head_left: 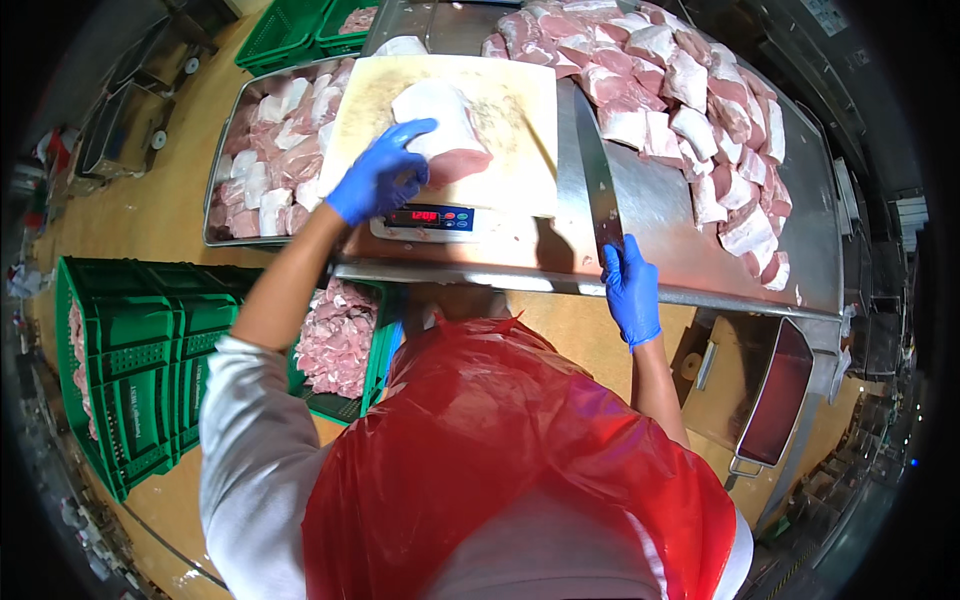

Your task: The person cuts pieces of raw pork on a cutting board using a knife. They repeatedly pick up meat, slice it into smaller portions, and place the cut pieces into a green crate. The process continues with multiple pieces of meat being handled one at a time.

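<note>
A slab of raw meat [440, 112] with a white fat layer lies on a pale cutting board [515, 110]. My left hand [385, 172], in a blue glove, is at the slab's near left side, its forefinger stretched out over the fat and its other fingers bent. It is open and does not grip the meat; whether it touches cannot be told. Under the board's near edge shows a scale [430, 220] with a red lit display. My right hand [631, 295], also gloved in blue, is closed round the handle of a long knife [598, 175], blade pointing away.
Many cut meat pieces [690, 80] are heaped on the steel table [640, 190] to the right. A metal tray [210, 215] of meat chunks stands left of the board. Green crates [130, 360] are below left, one with trimmings [340, 335]. A wheeled metal cart [775, 390] stands lower right.
</note>
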The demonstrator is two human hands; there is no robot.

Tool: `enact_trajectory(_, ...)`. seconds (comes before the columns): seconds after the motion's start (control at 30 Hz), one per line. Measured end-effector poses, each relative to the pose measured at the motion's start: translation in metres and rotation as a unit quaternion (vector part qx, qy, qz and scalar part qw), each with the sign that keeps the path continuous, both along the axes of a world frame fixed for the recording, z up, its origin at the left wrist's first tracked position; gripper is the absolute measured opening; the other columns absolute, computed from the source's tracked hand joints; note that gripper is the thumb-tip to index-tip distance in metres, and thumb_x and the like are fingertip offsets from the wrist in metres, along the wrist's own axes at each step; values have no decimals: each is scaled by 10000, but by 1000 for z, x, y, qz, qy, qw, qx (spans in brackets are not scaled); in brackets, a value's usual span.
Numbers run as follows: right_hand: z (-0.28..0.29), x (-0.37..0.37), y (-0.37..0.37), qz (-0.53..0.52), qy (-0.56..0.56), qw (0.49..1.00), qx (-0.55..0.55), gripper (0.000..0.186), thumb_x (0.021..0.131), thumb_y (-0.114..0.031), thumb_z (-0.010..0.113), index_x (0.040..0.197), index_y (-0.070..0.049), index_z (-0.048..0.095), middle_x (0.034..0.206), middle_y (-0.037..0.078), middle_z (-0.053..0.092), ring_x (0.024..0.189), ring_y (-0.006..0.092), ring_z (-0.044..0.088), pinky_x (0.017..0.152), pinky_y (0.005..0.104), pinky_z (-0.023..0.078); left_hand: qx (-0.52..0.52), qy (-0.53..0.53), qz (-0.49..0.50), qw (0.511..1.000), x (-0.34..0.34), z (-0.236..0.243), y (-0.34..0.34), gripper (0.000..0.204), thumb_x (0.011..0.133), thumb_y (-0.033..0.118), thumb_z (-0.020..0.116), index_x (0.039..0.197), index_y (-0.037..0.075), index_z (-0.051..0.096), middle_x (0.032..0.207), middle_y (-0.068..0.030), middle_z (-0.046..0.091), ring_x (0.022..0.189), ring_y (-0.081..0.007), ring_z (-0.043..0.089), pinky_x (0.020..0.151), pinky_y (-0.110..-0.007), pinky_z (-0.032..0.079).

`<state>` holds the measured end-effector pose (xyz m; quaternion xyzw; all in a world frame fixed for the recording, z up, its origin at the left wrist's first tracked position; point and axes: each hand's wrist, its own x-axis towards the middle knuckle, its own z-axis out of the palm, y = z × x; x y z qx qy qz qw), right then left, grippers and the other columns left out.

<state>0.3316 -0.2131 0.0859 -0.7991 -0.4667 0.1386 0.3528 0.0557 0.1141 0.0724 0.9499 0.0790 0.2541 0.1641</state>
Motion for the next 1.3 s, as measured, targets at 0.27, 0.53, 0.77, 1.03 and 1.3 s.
enact_trajectory(0.27,13,-47,106,178,-135,974,-39,177,1009,-252,550,1045,-78,552,758,245,644,702,460,638,601,546,482,-86,-267,330,901,33,-50,-79,240,827,76,747,1032,118,630,787,-43,599,702,-197,616,636,-350,509)
enact_trajectory(0.53,23,-75,211,352,-204,914,8,173,993,-253,535,1070,-100,551,821,221,679,750,438,662,648,517,521,-122,-191,422,878,46,-61,-91,86,804,105,704,750,113,637,726,-137,634,642,-355,642,591,-418,521)
enact_trajectory(0.77,28,28,139,363,-319,847,-223,180,997,-240,493,1120,-114,530,884,219,678,786,418,672,662,524,523,-102,-249,390,881,16,-68,-101,83,793,93,710,786,87,628,755,-100,652,671,-323,657,637,-408,544)
enact_trajectory(1.03,52,66,95,284,-333,893,-105,199,1003,-268,526,1078,-85,542,813,236,658,684,453,637,577,543,493,-68,-224,366,901,40,-15,-119,191,832,119,704,1004,61,643,952,-134,627,865,-284,651,719,-369,536)
enact_trajectory(1.3,42,6,151,336,-306,887,-84,166,981,-231,542,1095,-114,572,854,185,685,746,415,660,634,511,512,-75,-206,298,929,46,-63,-103,215,795,41,727,1003,35,673,995,-144,628,902,-317,651,764,-382,547)
